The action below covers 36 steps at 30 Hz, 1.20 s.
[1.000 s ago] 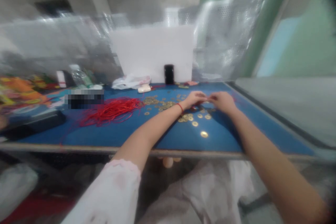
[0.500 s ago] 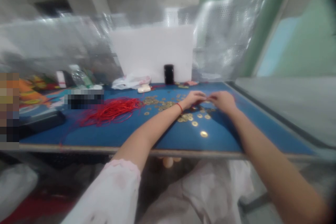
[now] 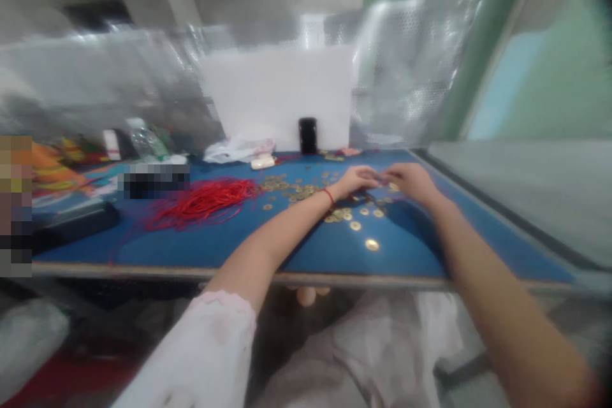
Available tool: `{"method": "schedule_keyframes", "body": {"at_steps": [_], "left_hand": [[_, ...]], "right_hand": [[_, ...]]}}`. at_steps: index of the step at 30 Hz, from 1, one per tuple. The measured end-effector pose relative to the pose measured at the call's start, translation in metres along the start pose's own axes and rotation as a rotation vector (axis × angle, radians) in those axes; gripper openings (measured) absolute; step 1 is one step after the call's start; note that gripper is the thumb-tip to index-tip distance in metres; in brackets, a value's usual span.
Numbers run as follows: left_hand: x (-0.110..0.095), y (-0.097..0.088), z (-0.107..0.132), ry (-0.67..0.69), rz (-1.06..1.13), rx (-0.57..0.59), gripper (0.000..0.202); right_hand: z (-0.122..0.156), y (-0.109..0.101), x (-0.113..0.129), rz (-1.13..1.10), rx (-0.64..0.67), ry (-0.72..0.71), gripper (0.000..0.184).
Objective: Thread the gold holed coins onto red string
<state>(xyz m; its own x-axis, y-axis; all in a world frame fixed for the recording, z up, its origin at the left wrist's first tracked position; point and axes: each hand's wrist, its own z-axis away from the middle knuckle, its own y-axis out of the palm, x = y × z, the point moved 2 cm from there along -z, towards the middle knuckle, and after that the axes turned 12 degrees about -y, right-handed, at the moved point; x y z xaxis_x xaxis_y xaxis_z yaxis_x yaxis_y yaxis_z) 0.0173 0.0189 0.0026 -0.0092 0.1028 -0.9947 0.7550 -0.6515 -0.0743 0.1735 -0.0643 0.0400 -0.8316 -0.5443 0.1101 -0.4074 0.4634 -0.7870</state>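
Observation:
Above the blue tabletop (image 3: 306,242), my left hand (image 3: 355,180) and my right hand (image 3: 409,180) meet with their fingertips close together. Both are closed in a pinch, and what lies between the fingers is too small and blurred to make out. A gold disc (image 3: 393,187) shows just under the right fingers; whether it is held I cannot tell. Gold coins with centre holes (image 3: 341,214) lie scattered below and left of the hands. A single coin (image 3: 371,245) sits nearest the table's front. Further left is a loose heap of red cords (image 3: 205,203).
A dark upright phone-like object (image 3: 308,136) stands at the back before a white board (image 3: 282,92). Left of it lie a white plastic bag (image 3: 239,149) and a small white case (image 3: 262,162). A clear bottle (image 3: 146,139) and a dark box (image 3: 79,224) are at the left.
My right hand has shifted slightly right, and the fingertips of both hands look a little further apart. A gold disc now shows under the right fingers. The cords and scattered coins look unmoved.

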Motion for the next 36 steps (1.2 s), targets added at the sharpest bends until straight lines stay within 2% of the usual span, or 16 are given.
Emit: {"method": "schedule_keyframes", "body": {"at_steps": [4,10,17,24,36], "left_hand": [[0.0,0.002,0.001,-0.055,-0.002,0.139,0.043],[-0.002,0.001,0.003,-0.077,0.033,0.207,0.053],[0.0,0.0,0.001,-0.05,0.05,0.154,0.051],[0.0,0.0,0.001,-0.041,0.051,0.045,0.049],[0.001,-0.003,-0.001,0.02,-0.011,-0.078,0.041]], "right_hand": [[-0.002,-0.001,0.0,-0.212,-0.081,0.003,0.02],[0.0,0.007,-0.005,-0.407,-0.214,0.184,0.037],[0.0,0.02,-0.004,-0.492,-0.185,0.279,0.032],[-0.001,0.021,0.004,-0.549,-0.175,0.369,0.03],[0.001,0.02,0.012,-0.675,-0.102,0.456,0.035]]}}
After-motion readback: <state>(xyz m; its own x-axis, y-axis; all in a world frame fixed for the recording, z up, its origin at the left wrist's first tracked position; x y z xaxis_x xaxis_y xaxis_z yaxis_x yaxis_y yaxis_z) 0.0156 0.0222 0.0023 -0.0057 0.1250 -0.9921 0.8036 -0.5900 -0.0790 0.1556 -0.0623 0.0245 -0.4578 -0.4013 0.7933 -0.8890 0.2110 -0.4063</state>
